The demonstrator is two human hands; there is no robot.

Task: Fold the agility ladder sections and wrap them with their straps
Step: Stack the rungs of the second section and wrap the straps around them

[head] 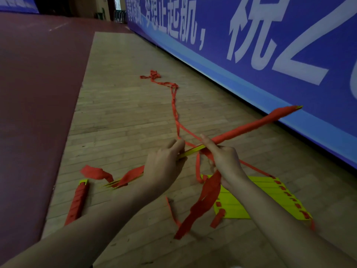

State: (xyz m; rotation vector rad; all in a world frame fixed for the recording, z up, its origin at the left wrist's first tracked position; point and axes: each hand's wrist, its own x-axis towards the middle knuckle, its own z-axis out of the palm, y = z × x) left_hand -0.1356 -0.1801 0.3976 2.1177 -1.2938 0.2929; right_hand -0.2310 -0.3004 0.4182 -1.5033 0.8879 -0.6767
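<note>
The left hand (pixel 164 167) curled round the folded ladder bundle (pixel 251 127), a stack of yellow rungs partly wrapped in red. The bundle slanted from seven o'clock to two o'clock above the wooden floor (pixel 123 113). The right hand (pixel 226 161) gripped the same bundle just beside the left, and a red strap (pixel 204 200) hung from it toward six. A flat ladder section (pixel 257 192) lay at four o'clock, a wrapped bundle (pixel 77 204) at eight, and loose webbing (pixel 174 105) trailed toward twelve.
</note>
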